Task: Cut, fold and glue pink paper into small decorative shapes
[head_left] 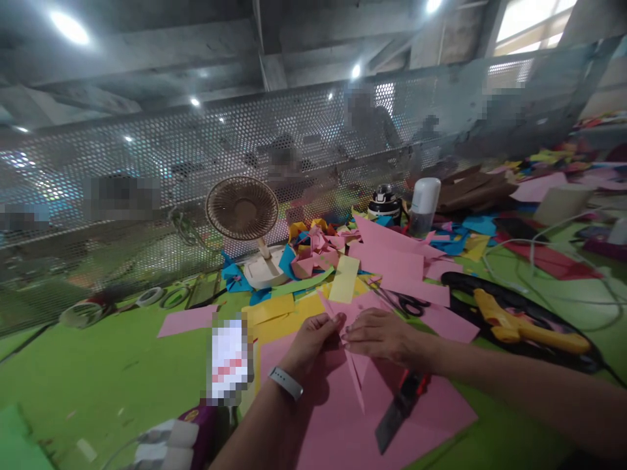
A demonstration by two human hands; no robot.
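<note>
pink paper piece (pixel 353 372): on pink sheet (pixel 431 411), green table (pixel 98 378); pinched at top between left hand (pixel 313 339) and right hand (pixel 379 336), fingers closed on it. box cutter (pixel 399 408) just beside right wrist; scissors (pixel 409 303) beyond.

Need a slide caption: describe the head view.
Left hand and right hand pinch pink paper; scissors and glue gun nearby.

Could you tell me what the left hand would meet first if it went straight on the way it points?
Probably the pale yellow paper strip, lying just beyond the pink sheets; the left hand points away and rightward, though depth is unclear.
</note>
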